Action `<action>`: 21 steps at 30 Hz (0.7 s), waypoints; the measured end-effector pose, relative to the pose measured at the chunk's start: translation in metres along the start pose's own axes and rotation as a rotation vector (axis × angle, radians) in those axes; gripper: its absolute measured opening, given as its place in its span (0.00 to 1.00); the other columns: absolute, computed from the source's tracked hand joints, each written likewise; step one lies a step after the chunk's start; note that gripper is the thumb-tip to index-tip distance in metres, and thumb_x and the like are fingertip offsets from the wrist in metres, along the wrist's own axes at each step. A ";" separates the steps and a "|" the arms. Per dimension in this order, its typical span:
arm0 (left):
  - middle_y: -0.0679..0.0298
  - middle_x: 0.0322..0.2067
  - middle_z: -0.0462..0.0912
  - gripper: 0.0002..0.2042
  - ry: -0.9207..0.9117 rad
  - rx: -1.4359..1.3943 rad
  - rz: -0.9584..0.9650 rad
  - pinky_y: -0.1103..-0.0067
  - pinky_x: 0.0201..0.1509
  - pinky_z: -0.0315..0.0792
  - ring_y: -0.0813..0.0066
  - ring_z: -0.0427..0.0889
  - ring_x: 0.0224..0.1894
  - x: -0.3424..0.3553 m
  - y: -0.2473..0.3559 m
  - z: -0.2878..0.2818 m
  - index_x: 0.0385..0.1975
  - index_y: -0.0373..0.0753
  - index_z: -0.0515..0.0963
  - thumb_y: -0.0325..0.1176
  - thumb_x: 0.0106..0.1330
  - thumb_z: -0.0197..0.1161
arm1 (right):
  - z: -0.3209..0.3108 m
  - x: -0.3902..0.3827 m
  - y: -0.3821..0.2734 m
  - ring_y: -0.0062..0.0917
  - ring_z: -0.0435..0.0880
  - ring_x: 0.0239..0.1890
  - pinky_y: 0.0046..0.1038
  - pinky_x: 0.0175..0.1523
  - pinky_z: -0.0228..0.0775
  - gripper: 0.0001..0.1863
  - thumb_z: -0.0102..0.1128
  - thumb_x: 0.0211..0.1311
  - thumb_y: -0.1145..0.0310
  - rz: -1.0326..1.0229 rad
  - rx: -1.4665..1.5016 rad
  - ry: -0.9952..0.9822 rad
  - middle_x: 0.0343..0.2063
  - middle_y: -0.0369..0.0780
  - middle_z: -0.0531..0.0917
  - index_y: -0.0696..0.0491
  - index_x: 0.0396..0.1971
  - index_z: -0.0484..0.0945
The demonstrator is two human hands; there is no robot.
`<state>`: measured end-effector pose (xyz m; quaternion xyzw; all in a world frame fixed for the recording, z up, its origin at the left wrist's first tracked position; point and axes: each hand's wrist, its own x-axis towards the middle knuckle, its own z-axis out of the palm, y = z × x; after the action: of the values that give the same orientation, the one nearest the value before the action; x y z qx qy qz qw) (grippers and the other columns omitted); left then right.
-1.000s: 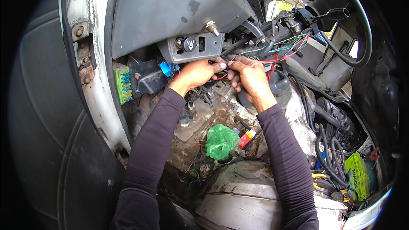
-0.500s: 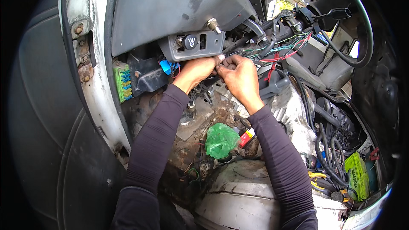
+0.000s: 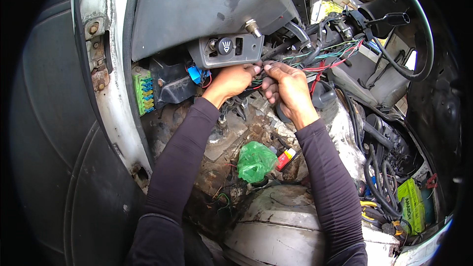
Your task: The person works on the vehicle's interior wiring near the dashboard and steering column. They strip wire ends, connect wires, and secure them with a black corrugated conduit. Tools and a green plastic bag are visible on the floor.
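Note:
Both my hands are at the wiring below a grey switch panel with a round black knob. My left hand is closed under the panel's lower right edge, thumb pointing right, its other fingertips partly hidden. Close by on the right, my right hand pinches with thumb and forefinger, the other fingers curled. What either pinch holds is too small to tell. Thin wires run behind and between the hands, and red wires stretch from beside my right hand toward the steering column. A blue connector hangs left of my left hand.
A green fuse box is at the left by the door frame. On the rusty floor lie a green plastic bag and a red-and-yellow box. Yellow-handled pliers lie at lower right. The steering wheel stands upper right.
My right hand has moved slightly right, away from my left, and its fingers have loosened somewhat. My left thumb has shifted slightly. The view has moved a little.

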<state>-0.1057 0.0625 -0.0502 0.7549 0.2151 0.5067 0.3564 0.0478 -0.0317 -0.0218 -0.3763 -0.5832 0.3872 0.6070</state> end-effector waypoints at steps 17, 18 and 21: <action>0.65 0.41 0.85 0.15 -0.045 0.121 -0.019 0.77 0.50 0.75 0.78 0.81 0.45 -0.010 0.013 -0.004 0.48 0.35 0.81 0.40 0.72 0.69 | -0.001 0.003 -0.001 0.14 0.71 0.14 0.19 0.17 0.59 0.08 0.64 0.71 0.70 -0.078 -0.085 0.192 0.17 0.32 0.77 0.60 0.35 0.85; 0.65 0.42 0.86 0.15 -0.022 0.017 -0.036 0.76 0.50 0.75 0.78 0.81 0.46 -0.010 0.012 -0.005 0.49 0.35 0.81 0.39 0.72 0.69 | -0.001 0.003 0.000 0.14 0.71 0.14 0.20 0.17 0.59 0.08 0.65 0.70 0.70 -0.064 -0.061 0.192 0.17 0.32 0.78 0.60 0.35 0.85; 0.62 0.46 0.86 0.16 0.035 -0.086 -0.056 0.75 0.46 0.79 0.75 0.83 0.48 -0.011 0.011 -0.008 0.53 0.33 0.80 0.40 0.75 0.66 | -0.003 0.003 0.000 0.14 0.71 0.14 0.20 0.17 0.59 0.08 0.65 0.70 0.69 -0.059 -0.070 0.188 0.17 0.32 0.78 0.59 0.35 0.85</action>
<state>-0.1176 0.0499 -0.0467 0.7237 0.2204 0.5186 0.3985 0.0506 -0.0293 -0.0207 -0.4146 -0.5475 0.3114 0.6568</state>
